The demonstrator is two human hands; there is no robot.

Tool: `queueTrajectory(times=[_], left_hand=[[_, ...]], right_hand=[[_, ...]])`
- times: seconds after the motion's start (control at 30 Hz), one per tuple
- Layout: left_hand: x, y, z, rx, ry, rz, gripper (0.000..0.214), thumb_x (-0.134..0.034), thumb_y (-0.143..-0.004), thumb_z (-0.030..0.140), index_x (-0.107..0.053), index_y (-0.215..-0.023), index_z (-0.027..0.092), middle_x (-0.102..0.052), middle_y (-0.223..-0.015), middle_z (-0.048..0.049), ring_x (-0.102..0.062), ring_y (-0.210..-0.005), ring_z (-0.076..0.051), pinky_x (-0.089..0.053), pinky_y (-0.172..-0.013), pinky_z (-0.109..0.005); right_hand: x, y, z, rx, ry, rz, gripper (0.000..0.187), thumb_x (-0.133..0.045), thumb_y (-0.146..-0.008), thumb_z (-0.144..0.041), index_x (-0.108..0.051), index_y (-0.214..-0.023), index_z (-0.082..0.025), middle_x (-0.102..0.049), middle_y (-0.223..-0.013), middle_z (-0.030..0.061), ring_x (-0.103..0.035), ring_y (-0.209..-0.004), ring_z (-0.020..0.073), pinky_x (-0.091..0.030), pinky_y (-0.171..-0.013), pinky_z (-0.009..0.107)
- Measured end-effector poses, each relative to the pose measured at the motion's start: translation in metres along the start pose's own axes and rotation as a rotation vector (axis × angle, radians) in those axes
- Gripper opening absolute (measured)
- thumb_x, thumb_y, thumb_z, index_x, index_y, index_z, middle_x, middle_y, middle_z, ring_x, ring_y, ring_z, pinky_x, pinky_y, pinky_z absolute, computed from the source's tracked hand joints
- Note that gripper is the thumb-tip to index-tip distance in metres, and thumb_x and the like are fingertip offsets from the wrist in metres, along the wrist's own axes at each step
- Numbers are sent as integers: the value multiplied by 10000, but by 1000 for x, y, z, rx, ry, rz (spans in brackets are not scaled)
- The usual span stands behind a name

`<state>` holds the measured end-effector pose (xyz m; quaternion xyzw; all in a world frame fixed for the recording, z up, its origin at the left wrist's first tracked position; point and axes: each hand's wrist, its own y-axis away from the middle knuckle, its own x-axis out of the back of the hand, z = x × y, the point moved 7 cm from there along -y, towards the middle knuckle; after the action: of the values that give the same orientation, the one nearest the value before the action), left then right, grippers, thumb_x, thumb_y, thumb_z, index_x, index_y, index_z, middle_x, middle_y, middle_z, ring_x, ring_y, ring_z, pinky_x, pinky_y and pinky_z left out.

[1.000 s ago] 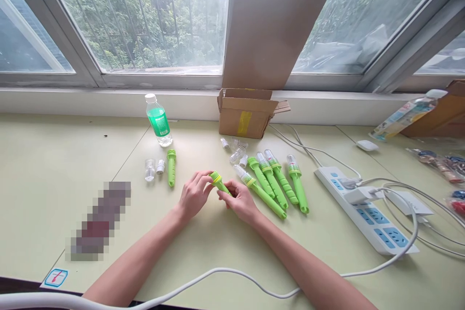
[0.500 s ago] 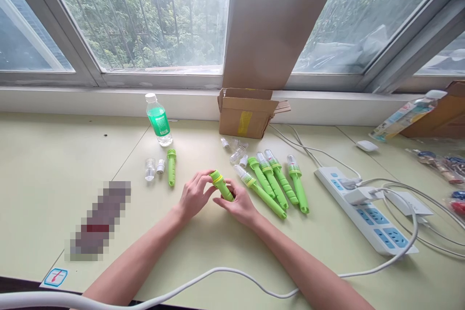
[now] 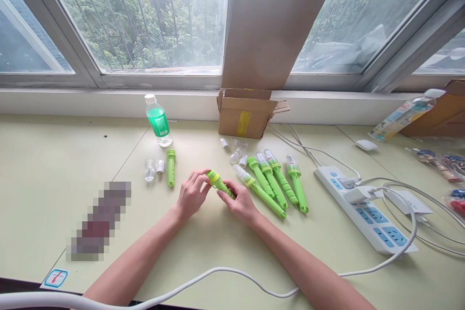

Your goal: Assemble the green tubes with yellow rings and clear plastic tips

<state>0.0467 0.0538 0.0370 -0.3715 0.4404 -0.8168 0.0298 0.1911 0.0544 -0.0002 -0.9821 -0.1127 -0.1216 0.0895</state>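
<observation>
Between my hands is a green plastic handle (image 3: pixel 219 183) with a threaded end and a yellow ring below the threads. It lies tilted, threads pointing up and to the left. My right hand (image 3: pixel 241 202) is closed round its lower end, which is partly hidden by the fingers. The fingers of my left hand (image 3: pixel 193 194) pinch the threaded end. Just right of my right hand lie several similar green sticks, one with a clear cap (image 3: pixel 260 192) and one bare-threaded (image 3: pixel 260 177). Left of my hands a further green handle (image 3: pixel 171 168) lies near a white insert (image 3: pixel 160 167) and a clear cap (image 3: pixel 149 170).
An open cardboard box (image 3: pixel 245 115) stands by the window wall, with loose clear caps (image 3: pixel 238 155) before it. A water bottle (image 3: pixel 159 121) stands at back left. A power strip (image 3: pixel 363 210) with cables lies right. A white cable (image 3: pixel 218 270) crosses over my forearms.
The handle has tipped flatter, its threaded end swinging slightly left. My left hand has shifted a little left with it, while my right hand keeps its grip.
</observation>
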Motion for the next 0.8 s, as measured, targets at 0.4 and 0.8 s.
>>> queueTrajectory(times=[0.4,0.8], left_hand=[[-2,0,0,5,6,-22,151,-594,-846,147,-534,-965,219,-654,-1087,-64,-638,-968,-187,-548,-710,-293],[-6,0,-1,30,21,-43,134,-595,-852,195,-535,-970,212,-649,-1073,-72,-646,-962,-191,-549,-666,-282]], right_hand=[[-1,1,0,-61,-34,-72,257,-537,-860,-421,-607,-802,-181,-479,-539,-45,-464,-422,103,-381,-445,234],[-2,1,6,-117,-45,-62,339,-592,-828,-425,-532,-1071,-196,-561,-649,-35,-423,-405,81,-362,-391,211]])
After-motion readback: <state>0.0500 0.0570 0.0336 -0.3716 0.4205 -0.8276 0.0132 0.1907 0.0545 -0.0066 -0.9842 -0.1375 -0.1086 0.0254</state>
